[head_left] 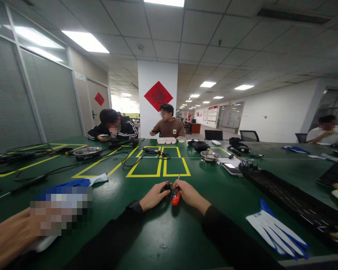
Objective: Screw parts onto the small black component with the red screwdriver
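Observation:
My left hand, with a dark band at its wrist, is closed around a short black handle that has a metal collar at its top. Close beside it, my right hand grips a screwdriver with a red and black handle. A thin shaft points away from me above the fingers. Both tools are held low over the green table, side by side with a small gap between them. My fingers partly cover each one.
Yellow tape rectangles mark the table ahead. At right lie white-and-blue gloves, a long black tray with small metal parts, and a phone. Metal bowls and cables stand farther back. Another person's arm reaches in from the left.

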Available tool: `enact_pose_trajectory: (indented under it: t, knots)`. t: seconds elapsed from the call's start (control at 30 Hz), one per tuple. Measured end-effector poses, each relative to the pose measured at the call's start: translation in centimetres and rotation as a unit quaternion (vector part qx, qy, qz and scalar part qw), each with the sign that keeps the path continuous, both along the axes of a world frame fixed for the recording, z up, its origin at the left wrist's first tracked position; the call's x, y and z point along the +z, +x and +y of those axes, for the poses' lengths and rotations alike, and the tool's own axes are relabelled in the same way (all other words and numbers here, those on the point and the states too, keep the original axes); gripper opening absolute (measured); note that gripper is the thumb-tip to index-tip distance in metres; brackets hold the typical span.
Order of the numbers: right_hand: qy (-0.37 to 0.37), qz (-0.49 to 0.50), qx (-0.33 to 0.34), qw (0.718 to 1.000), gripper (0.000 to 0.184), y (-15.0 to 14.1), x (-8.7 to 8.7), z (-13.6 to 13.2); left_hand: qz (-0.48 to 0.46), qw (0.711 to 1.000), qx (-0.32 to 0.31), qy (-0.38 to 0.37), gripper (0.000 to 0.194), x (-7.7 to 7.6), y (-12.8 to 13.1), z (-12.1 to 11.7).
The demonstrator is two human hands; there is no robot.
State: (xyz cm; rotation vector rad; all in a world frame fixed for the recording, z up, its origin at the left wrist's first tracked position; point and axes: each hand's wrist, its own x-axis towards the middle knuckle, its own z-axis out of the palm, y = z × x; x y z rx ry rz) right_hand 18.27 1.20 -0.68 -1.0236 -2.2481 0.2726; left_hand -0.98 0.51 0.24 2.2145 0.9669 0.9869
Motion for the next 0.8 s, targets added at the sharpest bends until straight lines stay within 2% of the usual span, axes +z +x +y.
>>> enact_pose_trajectory:
  t: [0.13, 0.23, 0.37, 0.5, 0.63, 0.8]
  knots:
    - [0.028, 0.084, 0.0, 0.996, 0.017, -0.3, 0.6, 0.0, 0.025, 0.999, 0.04, 0.024, 0.033, -0.1, -0.1, 0.1]
    - [0.059, 0.186, -0.017, 0.981, 0.014, -0.7, 1.1, -0.3, 0.015, 0.998, 0.036, 0.044, 0.036, -0.2, -0.2, 0.2]
    - [0.051, 0.336, -0.055, 0.939, 0.021, -1.7, 1.3, -0.8, 0.0, 0.999, 0.001, 0.041, 0.037, -0.3, -0.2, 0.4]
    - [0.021, 0.454, -0.048, 0.89, 0.025, -2.5, 1.3, -1.7, -0.004, 0.999, 0.004, 0.039, 0.037, -0.6, -0.3, 0.6]
    - [0.025, 0.497, -0.027, 0.867, 0.023, -2.8, 1.5, -2.6, -0.005, 0.999, 0.003, 0.041, 0.037, -0.6, -0.3, 0.7]
    - [0.02, 0.492, 0.021, 0.87, 0.021, -3.1, 1.7, -3.3, -0.003, 0.998, 0.004, 0.058, 0.034, -0.7, -0.4, 0.8]
